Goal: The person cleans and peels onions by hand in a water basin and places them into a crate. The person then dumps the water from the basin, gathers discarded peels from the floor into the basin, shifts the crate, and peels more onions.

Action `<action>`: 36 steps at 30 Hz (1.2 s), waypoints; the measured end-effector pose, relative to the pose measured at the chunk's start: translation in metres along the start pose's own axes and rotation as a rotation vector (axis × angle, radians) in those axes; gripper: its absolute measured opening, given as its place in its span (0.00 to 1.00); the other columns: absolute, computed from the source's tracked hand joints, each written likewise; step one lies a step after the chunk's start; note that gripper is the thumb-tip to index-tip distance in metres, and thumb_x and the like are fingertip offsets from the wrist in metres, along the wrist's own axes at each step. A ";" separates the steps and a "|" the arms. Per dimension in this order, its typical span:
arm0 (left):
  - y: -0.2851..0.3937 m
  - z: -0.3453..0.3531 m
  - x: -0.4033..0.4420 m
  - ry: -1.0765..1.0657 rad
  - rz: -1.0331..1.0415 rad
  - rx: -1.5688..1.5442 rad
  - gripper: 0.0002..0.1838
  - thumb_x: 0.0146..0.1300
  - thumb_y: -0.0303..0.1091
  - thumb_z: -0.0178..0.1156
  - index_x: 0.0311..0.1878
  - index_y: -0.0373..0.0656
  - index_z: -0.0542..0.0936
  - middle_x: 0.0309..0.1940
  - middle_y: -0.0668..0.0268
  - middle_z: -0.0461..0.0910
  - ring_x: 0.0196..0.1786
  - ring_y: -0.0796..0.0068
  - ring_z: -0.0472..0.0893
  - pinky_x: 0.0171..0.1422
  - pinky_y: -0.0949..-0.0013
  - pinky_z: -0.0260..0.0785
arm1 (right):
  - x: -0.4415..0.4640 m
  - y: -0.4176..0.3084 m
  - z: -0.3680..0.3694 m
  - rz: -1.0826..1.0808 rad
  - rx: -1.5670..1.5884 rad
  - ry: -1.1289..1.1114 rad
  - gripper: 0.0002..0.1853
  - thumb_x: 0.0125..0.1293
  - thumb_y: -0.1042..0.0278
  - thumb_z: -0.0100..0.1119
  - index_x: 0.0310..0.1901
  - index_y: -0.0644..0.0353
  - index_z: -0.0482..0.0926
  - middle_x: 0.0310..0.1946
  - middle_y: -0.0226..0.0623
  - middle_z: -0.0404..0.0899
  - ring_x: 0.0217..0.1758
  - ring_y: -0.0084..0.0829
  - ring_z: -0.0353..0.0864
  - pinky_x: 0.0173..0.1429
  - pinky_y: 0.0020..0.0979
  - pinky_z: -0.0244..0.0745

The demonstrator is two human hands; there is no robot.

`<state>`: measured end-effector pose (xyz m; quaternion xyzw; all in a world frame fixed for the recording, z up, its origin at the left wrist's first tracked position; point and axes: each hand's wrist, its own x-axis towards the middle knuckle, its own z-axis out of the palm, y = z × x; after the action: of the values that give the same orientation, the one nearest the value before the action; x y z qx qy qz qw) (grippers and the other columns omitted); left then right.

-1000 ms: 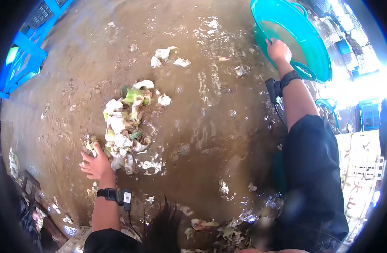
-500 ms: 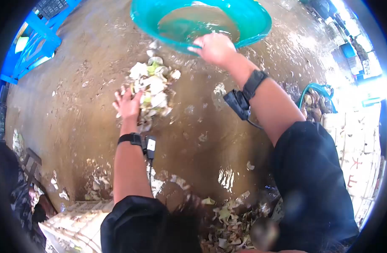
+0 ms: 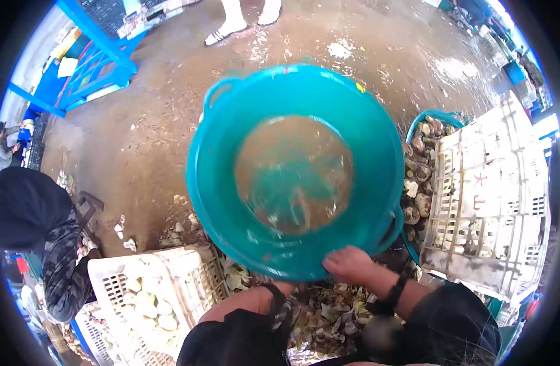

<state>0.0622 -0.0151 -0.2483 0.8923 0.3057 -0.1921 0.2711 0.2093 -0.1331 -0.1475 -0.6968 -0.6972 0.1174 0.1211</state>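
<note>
A big round green tub (image 3: 207, 177) with loop handles fills the middle of the view, with murky brown water (image 3: 292, 177) in its bottom. At its near rim, my right hand (image 3: 350, 265) is closed on the edge, beside the handle on the right. My left hand (image 3: 284, 287) reaches beneath the near side of the tub; its fingers are hidden behind the tub wall. Below the tub, a heap of pale and brownish leafy scraps (image 3: 329, 317) lies between my arms.
A white crate (image 3: 194, 268) with pale vegetables (image 3: 149, 311) stands at lower left, near a person in a dark hood (image 3: 30, 201). At right are another white crate (image 3: 487, 201) and a basket of brownish vegetables (image 3: 420, 165). Someone's feet (image 3: 231, 27) are on the wet floor (image 3: 152, 140).
The green tub has come close to my body with my right hand on its rim. My left hand has left the pile of white and green scraps and is now under the tub's near side.
</note>
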 end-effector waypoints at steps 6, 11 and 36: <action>-0.002 -0.023 0.004 0.092 -0.314 0.039 0.28 0.53 0.44 0.56 0.55 0.40 0.64 0.56 0.48 0.61 0.59 0.52 0.61 0.59 0.51 0.52 | 0.018 -0.006 -0.064 0.172 -0.107 -0.078 0.07 0.45 0.67 0.52 0.29 0.53 0.73 0.19 0.30 0.72 0.23 0.34 0.75 0.26 0.35 0.67; -0.041 -0.140 0.105 0.693 -0.736 -0.331 0.37 0.47 0.44 0.59 0.58 0.42 0.58 0.55 0.46 0.57 0.58 0.47 0.59 0.59 0.52 0.51 | 0.085 0.065 -0.112 0.255 -0.227 0.675 0.06 0.48 0.68 0.58 0.26 0.57 0.73 0.19 0.39 0.73 0.22 0.43 0.73 0.25 0.39 0.68; -0.280 -0.135 0.157 0.911 -1.705 -0.288 0.24 0.52 0.45 0.51 0.49 0.39 0.71 0.50 0.51 0.66 0.54 0.51 0.64 0.54 0.55 0.60 | 0.401 0.228 -0.066 0.492 -0.360 0.272 0.18 0.61 0.46 0.44 0.36 0.50 0.77 0.35 0.42 0.78 0.41 0.46 0.77 0.45 0.44 0.72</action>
<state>0.0206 0.3219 -0.3258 0.3190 0.9445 0.0785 0.0036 0.4460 0.2682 -0.1590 -0.8637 -0.4951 -0.0760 0.0562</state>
